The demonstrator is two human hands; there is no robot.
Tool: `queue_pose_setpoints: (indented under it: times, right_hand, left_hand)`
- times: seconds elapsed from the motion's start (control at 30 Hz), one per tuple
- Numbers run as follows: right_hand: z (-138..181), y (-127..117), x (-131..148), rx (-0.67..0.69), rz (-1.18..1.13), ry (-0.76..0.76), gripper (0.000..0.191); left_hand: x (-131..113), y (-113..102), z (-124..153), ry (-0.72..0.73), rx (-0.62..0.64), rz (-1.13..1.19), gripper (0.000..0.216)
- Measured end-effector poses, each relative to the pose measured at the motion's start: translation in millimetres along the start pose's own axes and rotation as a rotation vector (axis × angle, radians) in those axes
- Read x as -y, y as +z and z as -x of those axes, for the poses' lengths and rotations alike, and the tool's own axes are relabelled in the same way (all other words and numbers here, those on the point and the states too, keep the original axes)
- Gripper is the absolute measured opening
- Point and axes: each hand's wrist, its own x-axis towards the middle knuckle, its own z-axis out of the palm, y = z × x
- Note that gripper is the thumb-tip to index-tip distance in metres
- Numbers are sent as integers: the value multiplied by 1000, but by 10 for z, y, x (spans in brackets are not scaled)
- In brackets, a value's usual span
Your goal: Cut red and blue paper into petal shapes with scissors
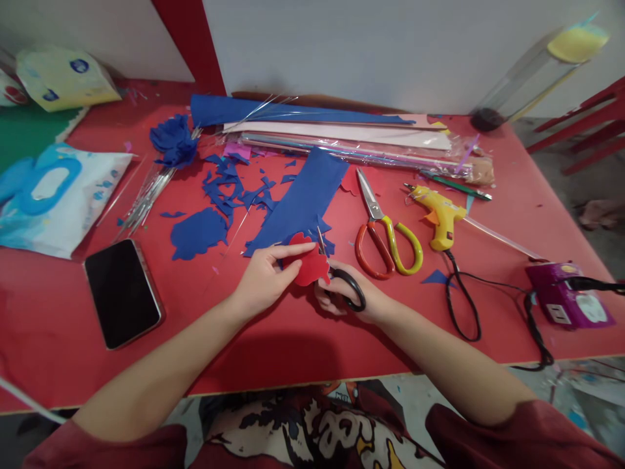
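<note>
Scissors (355, 283) at the right edge of a red cutout (310, 268)

Left hand (261, 280): thumb and forefinger pinched together on the red cutout, holding its left side. Cutout is wavy-rimmed, between the two hands, over the red surface (283, 345).

Right hand (374, 296): grip curled round the black handles of the scissors. Gap between blades too small to tell.

Key relation: cutout lies just left of the right grip. Scissors' long axis slants from lower right up and slightly left, blade end by the cutout's upper right rim, pointing away from the body. Left hand is on the cutout itself; right meets it from the opposite side.

Nearby: blue strip (299, 202) just beyond, slanting; large red-and-yellow-handled shears (374, 207) lying right of it; yellow glue gun (443, 218) farther right.
</note>
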Motion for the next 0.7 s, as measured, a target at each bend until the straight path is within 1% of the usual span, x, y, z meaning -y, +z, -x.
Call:
queue_pose_setpoints:
  times: [0.37,0.7]
  right_hand:
    - [-3,8,7,0,-2,32,32]
    - [6,-6,-3,36,-92,51,25]
  left_hand:
    - [-26,1,1,14,-9,-13,33]
    - [-16,-21,-11,19,20,-46,35]
